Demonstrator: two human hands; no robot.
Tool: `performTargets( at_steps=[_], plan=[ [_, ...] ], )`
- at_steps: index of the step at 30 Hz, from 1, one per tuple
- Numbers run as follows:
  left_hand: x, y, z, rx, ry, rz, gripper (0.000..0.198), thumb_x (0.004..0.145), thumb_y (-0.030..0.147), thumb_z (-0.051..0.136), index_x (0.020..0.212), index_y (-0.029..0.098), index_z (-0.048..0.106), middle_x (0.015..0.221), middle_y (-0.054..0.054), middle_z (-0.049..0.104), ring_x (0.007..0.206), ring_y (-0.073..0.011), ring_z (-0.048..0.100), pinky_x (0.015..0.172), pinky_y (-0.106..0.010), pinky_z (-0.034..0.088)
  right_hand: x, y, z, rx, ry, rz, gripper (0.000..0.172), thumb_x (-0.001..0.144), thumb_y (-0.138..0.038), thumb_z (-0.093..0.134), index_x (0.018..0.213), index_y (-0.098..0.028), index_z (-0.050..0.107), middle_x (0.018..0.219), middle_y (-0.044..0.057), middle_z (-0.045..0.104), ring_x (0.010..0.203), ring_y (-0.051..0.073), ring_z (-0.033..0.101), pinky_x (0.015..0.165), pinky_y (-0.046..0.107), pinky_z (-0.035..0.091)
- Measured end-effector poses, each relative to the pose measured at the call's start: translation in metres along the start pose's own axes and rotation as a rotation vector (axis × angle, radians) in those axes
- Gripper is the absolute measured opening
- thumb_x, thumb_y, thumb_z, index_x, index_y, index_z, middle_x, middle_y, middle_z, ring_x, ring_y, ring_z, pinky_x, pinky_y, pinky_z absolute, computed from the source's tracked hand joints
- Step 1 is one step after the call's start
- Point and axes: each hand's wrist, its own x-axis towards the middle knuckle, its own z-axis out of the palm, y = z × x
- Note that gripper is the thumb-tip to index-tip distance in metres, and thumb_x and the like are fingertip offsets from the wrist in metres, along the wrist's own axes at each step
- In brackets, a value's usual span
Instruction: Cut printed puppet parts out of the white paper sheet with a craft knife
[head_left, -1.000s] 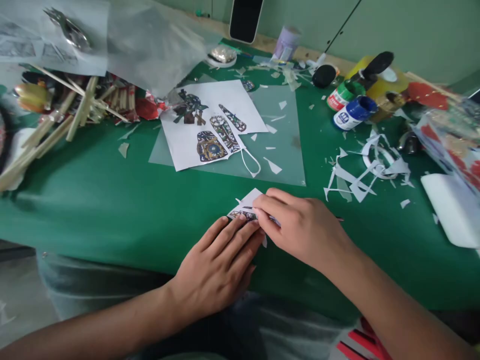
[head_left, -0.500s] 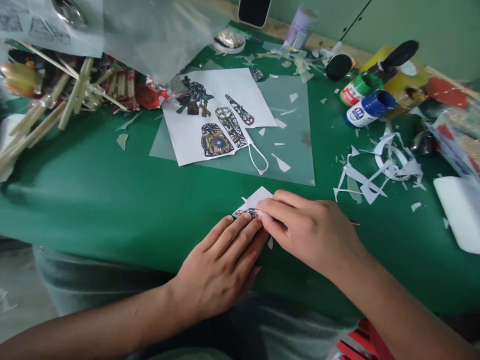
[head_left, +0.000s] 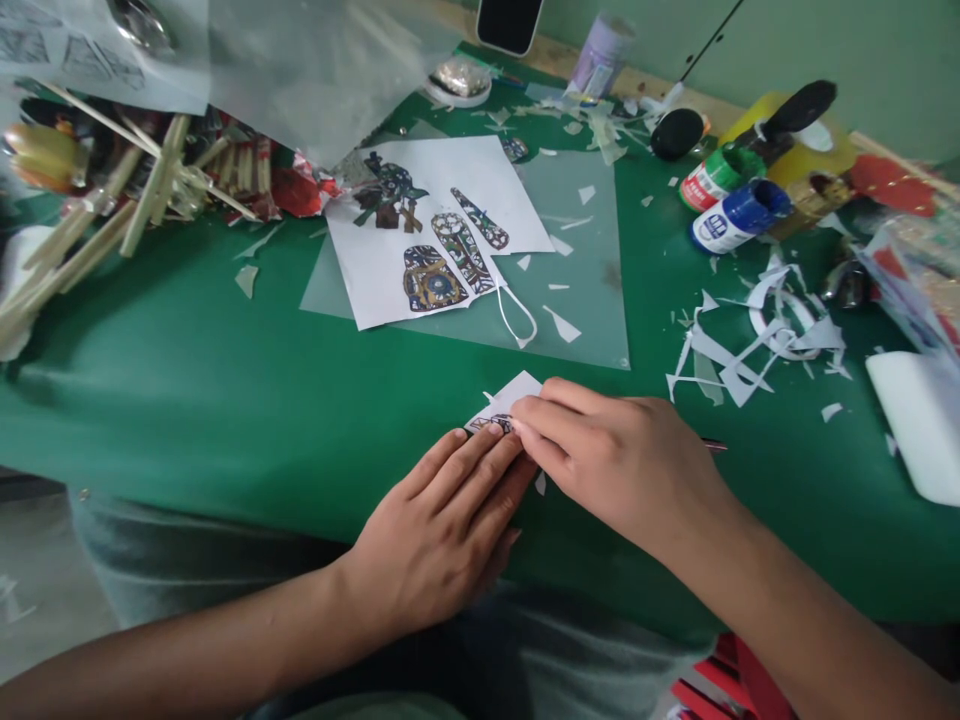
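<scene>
My left hand (head_left: 442,520) lies flat, fingers stretched, pressing a small white paper piece (head_left: 519,388) onto the green tabletop. Dark line patterning shows on the paper just ahead of the fingertips; the rest is covered by my hands. My right hand (head_left: 600,440) is closed in a pinch, its fingertips touching the paper right beside the left ones. Behind its knuckles pokes the end of a slim, dark pen-like tool (head_left: 716,445); its tip is hidden. Farther off, a white sheet (head_left: 367,290) bears patterned, coloured cut-outs (head_left: 436,280), on top of a translucent sheet (head_left: 600,300).
Paper scraps (head_left: 739,350) are heaped to the right, near a white block (head_left: 915,425). Paint jars, one blue (head_left: 739,215) and one green (head_left: 720,178), stand at back right. Wooden sticks (head_left: 82,235) and packets crowd the left. A purple tube (head_left: 600,55) stands at the back.
My right hand has shifted very slightly left, and a bit more of the slim tool's end shows behind it. My left hand stays in place.
</scene>
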Motion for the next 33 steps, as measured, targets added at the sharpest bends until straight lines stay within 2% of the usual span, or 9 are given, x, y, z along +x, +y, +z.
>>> performTargets(
  at_steps=[5, 9, 17, 33],
  plan=[
    [0.0, 0.0, -0.001, 0.01, -0.022, -0.008, 0.045, 0.094, 0.031, 0.045, 0.134, 0.012, 0.055, 0.136, -0.011, 0.058, 0.129, -0.023, 0.051, 0.115, -0.037, 0.033, -0.001, -0.001, -0.003, -0.018, -0.067, -0.035, 0.018, 0.092, -0.014, 0.044, 0.079, -0.021, 0.056, 0.064, -0.003, 0.053, 0.046, 0.009, 0.038, 0.046, 0.028, 0.021],
    [0.0, 0.0, -0.002, 0.021, -0.035, 0.0, 0.046, 0.093, 0.03, 0.045, 0.135, 0.012, 0.054, 0.137, -0.012, 0.057, 0.128, -0.0239, 0.051, 0.113, -0.037, 0.034, -0.002, -0.001, -0.002, -0.022, -0.049, -0.04, 0.017, 0.091, -0.013, 0.045, 0.079, -0.022, 0.055, 0.063, -0.004, 0.054, 0.048, 0.01, 0.042, 0.047, 0.028, 0.022],
    [-0.001, 0.0, 0.0, 0.039, -0.033, 0.009, 0.048, 0.094, 0.032, 0.045, 0.135, 0.008, 0.053, 0.138, -0.012, 0.057, 0.13, -0.024, 0.05, 0.115, -0.037, 0.031, -0.006, 0.0, 0.0, -0.017, -0.012, -0.035, 0.021, 0.09, -0.011, 0.044, 0.073, -0.021, 0.051, 0.058, -0.005, 0.048, 0.044, 0.009, 0.035, 0.046, 0.027, 0.02],
    [0.002, 0.0, 0.0, 0.044, -0.034, 0.005, 0.049, 0.093, 0.032, 0.046, 0.134, 0.007, 0.053, 0.137, -0.013, 0.057, 0.128, -0.025, 0.05, 0.113, -0.038, 0.034, -0.011, 0.0, 0.0, -0.041, 0.015, -0.018, 0.021, 0.091, -0.014, 0.046, 0.072, -0.021, 0.049, 0.058, -0.006, 0.046, 0.045, 0.009, 0.035, 0.045, 0.026, 0.02]
  ],
)
